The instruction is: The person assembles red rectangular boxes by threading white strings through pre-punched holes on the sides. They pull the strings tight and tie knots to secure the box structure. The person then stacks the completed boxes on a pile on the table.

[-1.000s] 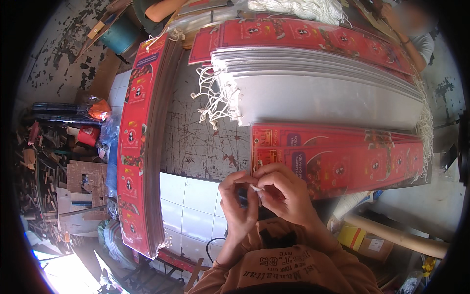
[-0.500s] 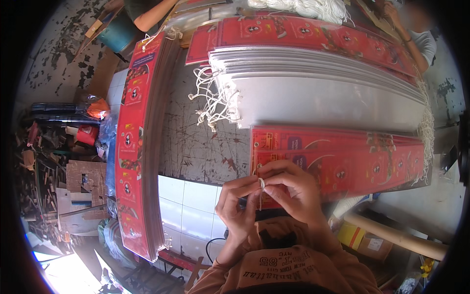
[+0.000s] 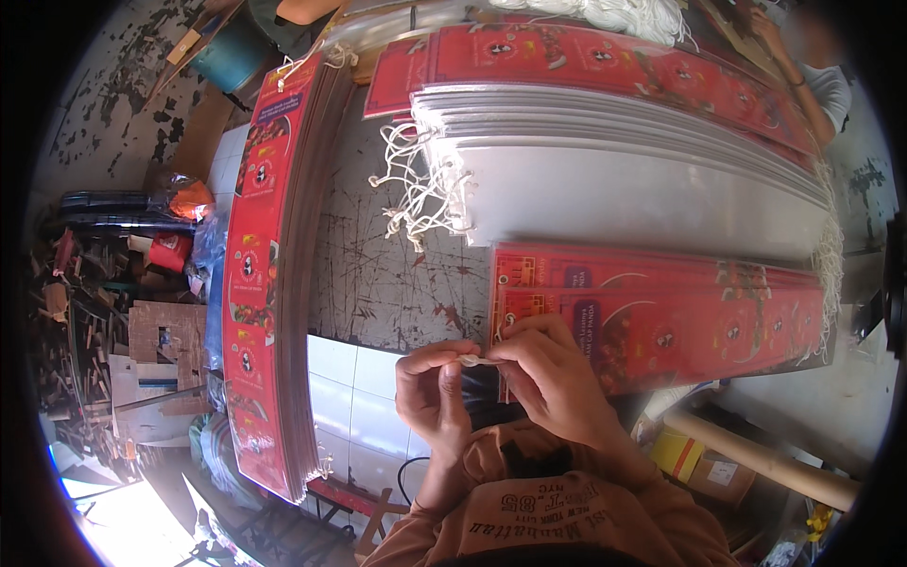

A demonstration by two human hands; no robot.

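White cord is sitting between my fingertips, just off the left end of the red boards that are lying along the near edge of the table. My left hand is pinching it, thumb and forefinger nearly meeting; my right hand is closing thumb and fingers on it too, partly covering the boards' corner. Scratched, worn grey tabletop is leaving open room between the looped cords and a long red stack, whose near end is jutting past the near edge over white tiles. Behind the red boards, pale grey boards are fanning out in thin, flat layers, smooth and faintly glossy, the soft, knotted cords curling from their left ends. Toward the far edge, a loose white hank is heaping up, and a co-worker's arm is bending near the far right corner.
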